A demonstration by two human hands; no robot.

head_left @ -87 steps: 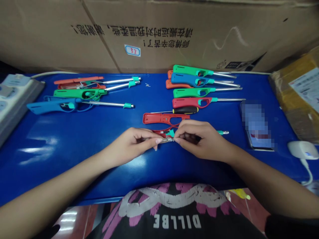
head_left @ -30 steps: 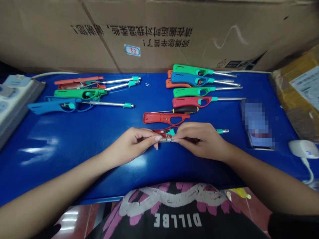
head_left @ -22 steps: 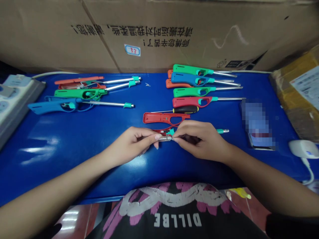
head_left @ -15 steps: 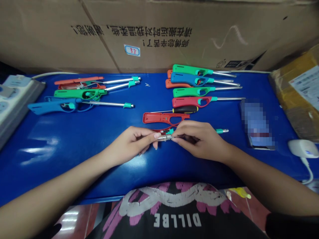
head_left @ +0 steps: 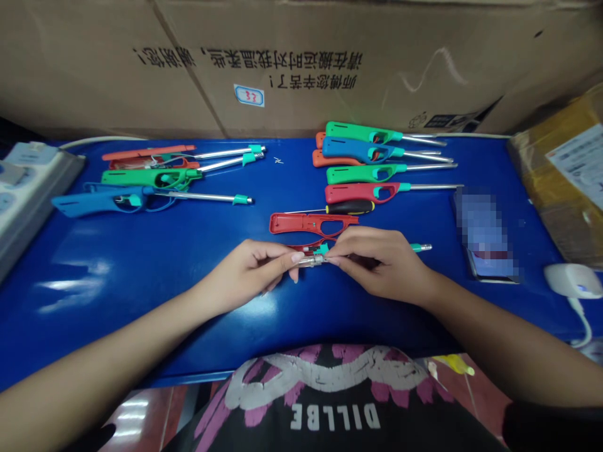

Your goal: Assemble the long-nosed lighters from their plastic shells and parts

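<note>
My left hand (head_left: 252, 273) and my right hand (head_left: 377, 260) meet at the middle of the blue table (head_left: 141, 270). Both pinch a small clear, silvery lighter insert (head_left: 311, 260) between their fingertips. Right behind the hands lies an opened red lighter (head_left: 315, 247), partly hidden, its metal tube with a teal tip (head_left: 421, 248) sticking out to the right. A loose red shell half (head_left: 313, 223) lies just beyond it. A black-and-yellow screwdriver (head_left: 346, 207) rests behind that.
Several whole lighters (head_left: 377, 163) lie at the back right, several opened ones (head_left: 151, 179) at the back left. A cardboard box (head_left: 301, 63) walls the back. A phone (head_left: 487, 235) and a white device (head_left: 572, 281) sit right, a power strip (head_left: 23, 188) left.
Hardly anything has moved. The fingertips of both hands have shifted slightly on the small insert, which stays between them at the same spot.
</note>
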